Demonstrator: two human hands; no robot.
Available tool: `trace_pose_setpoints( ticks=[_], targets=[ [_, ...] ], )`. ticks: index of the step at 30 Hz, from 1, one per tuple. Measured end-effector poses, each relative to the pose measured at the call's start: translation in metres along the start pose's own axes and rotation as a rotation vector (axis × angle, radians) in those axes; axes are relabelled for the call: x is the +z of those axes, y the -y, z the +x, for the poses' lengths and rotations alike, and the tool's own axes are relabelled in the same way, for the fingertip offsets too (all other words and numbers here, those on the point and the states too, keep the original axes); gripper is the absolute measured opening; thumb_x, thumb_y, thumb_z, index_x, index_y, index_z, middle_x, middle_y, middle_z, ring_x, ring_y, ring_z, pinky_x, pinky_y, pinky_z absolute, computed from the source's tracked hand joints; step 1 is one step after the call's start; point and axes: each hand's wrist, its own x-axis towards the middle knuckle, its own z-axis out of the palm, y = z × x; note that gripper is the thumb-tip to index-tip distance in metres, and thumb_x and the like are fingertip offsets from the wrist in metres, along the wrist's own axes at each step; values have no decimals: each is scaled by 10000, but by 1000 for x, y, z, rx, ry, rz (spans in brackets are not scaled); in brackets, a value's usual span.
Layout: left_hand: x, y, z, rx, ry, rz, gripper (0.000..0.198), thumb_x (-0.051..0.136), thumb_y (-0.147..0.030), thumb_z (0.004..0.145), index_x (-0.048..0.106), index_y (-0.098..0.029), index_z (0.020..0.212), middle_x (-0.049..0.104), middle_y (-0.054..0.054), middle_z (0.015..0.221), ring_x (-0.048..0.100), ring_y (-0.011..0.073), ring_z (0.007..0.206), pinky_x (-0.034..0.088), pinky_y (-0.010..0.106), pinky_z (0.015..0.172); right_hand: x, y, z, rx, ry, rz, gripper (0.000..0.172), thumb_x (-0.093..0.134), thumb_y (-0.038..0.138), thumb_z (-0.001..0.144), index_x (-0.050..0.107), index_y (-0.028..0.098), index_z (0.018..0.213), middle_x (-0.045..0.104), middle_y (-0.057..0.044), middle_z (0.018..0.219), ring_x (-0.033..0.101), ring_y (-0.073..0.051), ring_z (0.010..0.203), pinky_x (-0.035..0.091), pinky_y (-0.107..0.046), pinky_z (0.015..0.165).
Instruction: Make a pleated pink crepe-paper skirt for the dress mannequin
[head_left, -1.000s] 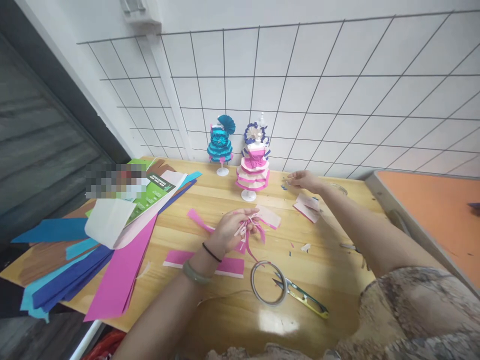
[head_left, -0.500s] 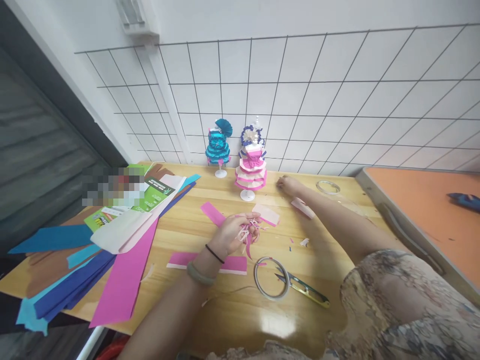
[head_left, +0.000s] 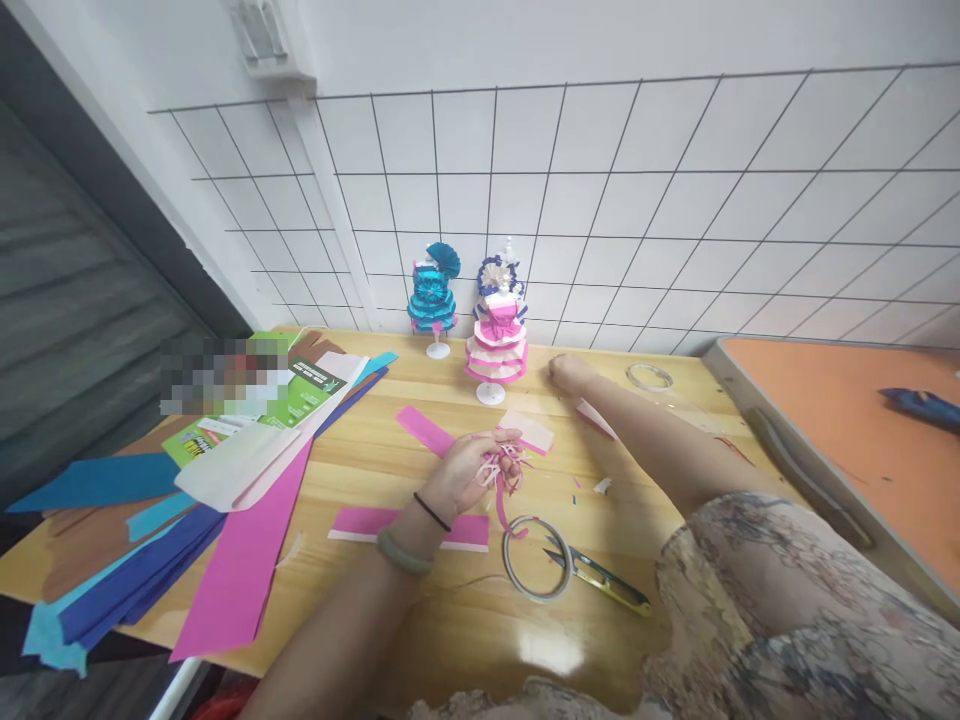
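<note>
My left hand (head_left: pixel 469 472) is closed around a bunch of thin pink and white paper strips (head_left: pixel 505 470) above the wooden table (head_left: pixel 420 610). My right hand (head_left: pixel 568 371) reaches far across the table, fingers curled down on the wood near the pink paper dress model (head_left: pixel 496 340); what it pinches, if anything, is too small to see. A folded pink and white paper piece (head_left: pixel 529 432) lies between the two hands. A tape ring (head_left: pixel 531 559) and yellow-handled snips (head_left: pixel 600 577) lie just below my left hand.
A blue paper dress model (head_left: pixel 433 300) stands by the wire-grid wall. Long sheets of pink, blue and brown paper (head_left: pixel 187 520) and a green booklet (head_left: pixel 300 385) cover the left side. A pink strip (head_left: pixel 405 527) lies under my left wrist. A clear tape roll (head_left: pixel 649 376) lies far right, beside an orange table (head_left: pixel 847 420).
My right hand has drawn left and down onto the table, closer to the pink dress model. My left hand keeps hold of the strips and has barely moved. The view shifted slightly.
</note>
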Motion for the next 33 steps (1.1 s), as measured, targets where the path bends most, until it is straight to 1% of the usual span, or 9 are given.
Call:
trace_pose_setpoints(
  ticks=[4, 9, 18, 21, 24, 25, 26, 29, 33],
  targets=[
    [-3, -4, -2, 5, -25, -17, 349, 441, -28, 646, 565, -48, 971, 521, 30, 574, 538, 154, 483, 441, 313, 550, -5, -12, -6, 39, 20, 24, 306, 521, 321, 886, 542, 175, 1154, 556, -79, 1173, 575, -191, 980, 496, -389, 817],
    [-2, -4, -7, 9, -19, -48, 339, 427, -22, 652, 576, -48, 955, 528, 43, 607, 528, 145, 488, 427, 299, 531, -8, -24, -13, 22, 34, 78, 291, 518, 322, 887, 555, 183, 1141, 555, -73, 1182, 574, -192, 980, 497, -378, 815],
    [15, 2, -11, -59, -34, -190, 314, 428, 28, 657, 603, -36, 910, 514, 39, 627, 429, 51, 457, 418, 227, 575, -2, -6, -23, 30, -32, 150, 296, 513, 319, 892, 547, 176, 1148, 554, -87, 1177, 574, -185, 978, 493, -385, 826],
    [20, 2, -19, -66, 11, -177, 341, 422, 23, 669, 608, -37, 948, 544, 55, 668, 447, 56, 468, 437, 245, 603, -15, -7, -32, 60, -111, 212, 306, 521, 317, 887, 546, 161, 1150, 552, -101, 1178, 574, -187, 981, 491, -383, 830],
    [22, 2, -27, -67, 37, -185, 346, 422, 16, 677, 603, -37, 967, 561, 68, 693, 479, 72, 498, 447, 251, 614, -41, -15, -45, 97, -210, 304, 295, 524, 320, 885, 554, 169, 1136, 561, -89, 1163, 578, -187, 975, 494, -373, 820],
    [22, 2, -28, -58, 34, -201, 341, 423, 16, 674, 600, -35, 961, 568, 77, 709, 497, 80, 521, 448, 248, 614, -50, -16, -51, 106, -239, 337, 300, 527, 328, 882, 560, 147, 1119, 592, -76, 1108, 596, -184, 933, 503, -376, 790],
    [21, 1, -27, -43, 26, -220, 336, 423, 14, 671, 597, -33, 955, 573, 85, 726, 516, 89, 547, 449, 244, 611, -57, -15, -59, 105, -266, 373, 310, 510, 321, 887, 576, 100, 1096, 638, -115, 1023, 617, -189, 875, 500, -354, 760],
    [22, 0, -20, 13, -7, -257, 326, 426, 0, 667, 591, -40, 946, 573, 83, 745, 540, 101, 593, 445, 225, 584, -67, 7, -95, 13, -294, 485, 329, 517, 353, 864, 629, 84, 1016, 703, -117, 862, 644, -162, 732, 486, -279, 673],
    [31, 3, -6, 54, 42, -159, 175, 476, -113, 749, 593, -82, 877, 530, 28, 648, 490, 93, 513, 404, 216, 488, -52, 69, -167, -204, -289, 572, 231, 552, 371, 828, 698, 197, 866, 710, -34, 859, 635, -149, 764, 470, -254, 706]
  ],
)
